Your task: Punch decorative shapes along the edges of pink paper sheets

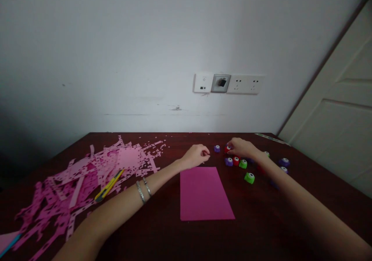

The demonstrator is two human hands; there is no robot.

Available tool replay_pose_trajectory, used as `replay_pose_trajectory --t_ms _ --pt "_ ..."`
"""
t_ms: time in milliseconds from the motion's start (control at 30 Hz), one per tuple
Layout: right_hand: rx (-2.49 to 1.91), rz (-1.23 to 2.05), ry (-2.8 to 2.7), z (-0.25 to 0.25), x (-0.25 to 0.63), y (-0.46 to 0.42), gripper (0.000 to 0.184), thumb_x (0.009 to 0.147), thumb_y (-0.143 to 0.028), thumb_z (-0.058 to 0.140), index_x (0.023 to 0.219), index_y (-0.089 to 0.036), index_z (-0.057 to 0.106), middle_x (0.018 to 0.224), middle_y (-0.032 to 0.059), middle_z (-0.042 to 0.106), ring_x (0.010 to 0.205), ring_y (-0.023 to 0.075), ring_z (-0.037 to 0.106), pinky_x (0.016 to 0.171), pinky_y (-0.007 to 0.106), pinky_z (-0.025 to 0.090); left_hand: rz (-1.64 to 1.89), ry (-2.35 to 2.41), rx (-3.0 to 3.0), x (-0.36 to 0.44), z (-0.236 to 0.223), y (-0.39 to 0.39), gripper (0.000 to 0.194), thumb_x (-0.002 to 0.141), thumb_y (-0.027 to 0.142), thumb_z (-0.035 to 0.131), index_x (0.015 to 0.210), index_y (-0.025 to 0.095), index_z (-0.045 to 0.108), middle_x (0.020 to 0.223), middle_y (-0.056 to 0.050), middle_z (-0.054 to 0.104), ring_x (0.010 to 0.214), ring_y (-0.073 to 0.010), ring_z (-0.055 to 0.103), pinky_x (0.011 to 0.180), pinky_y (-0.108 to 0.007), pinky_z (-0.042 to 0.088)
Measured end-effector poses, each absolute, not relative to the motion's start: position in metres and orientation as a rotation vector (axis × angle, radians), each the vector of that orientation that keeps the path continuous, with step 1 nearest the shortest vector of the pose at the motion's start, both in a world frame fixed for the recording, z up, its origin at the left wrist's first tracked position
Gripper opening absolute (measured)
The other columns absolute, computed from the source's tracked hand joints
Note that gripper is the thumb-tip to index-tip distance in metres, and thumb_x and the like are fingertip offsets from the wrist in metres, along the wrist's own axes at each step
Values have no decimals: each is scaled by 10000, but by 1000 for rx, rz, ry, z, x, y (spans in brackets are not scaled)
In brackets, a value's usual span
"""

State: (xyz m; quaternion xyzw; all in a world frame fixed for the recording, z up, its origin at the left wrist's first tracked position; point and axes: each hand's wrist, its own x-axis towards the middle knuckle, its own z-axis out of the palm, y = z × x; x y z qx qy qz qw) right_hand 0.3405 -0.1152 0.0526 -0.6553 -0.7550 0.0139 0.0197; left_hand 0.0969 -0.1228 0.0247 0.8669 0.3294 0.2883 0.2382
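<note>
At the far side of the table, my right hand (pixel 240 147) is closed around a red paper punch (pixel 228 149) with a white top. More small punches stand around it: a purple punch (pixel 217 148) to its left, another purple punch (pixel 229 162), a red punch (pixel 236 161) and a green punch (pixel 243 163) in front. A second green punch (pixel 249 177) sits nearer to me. My left hand (pixel 197 155) hovers just beyond the sheet of magenta paper (pixel 205 195), its fingers loosely curled, with nothing visible in them. Two silver bracelets (pixel 143 190) circle my left forearm.
On the left lies a heap of punched pink paper scraps (pixel 81 179), with a yellow cutter knife (pixel 109 185) on top. Further punches (pixel 284 162) are partly behind my right forearm. A flat printed strip (pixel 272 138) lies at the back right. The wall holds sockets (pixel 245 84).
</note>
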Motion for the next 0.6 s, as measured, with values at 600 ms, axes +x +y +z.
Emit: replay_pose_trajectory --t_ms 600 --pt "-1688 503 -2412 63 360 -151 194 668 -331 608 795 -200 674 759 33 656 681 183 579 630 265 414 573 688 1826 169 15 -102 197 744 297 574 837 136 642 764 -49 618 665 -121 528 625 -271 416"
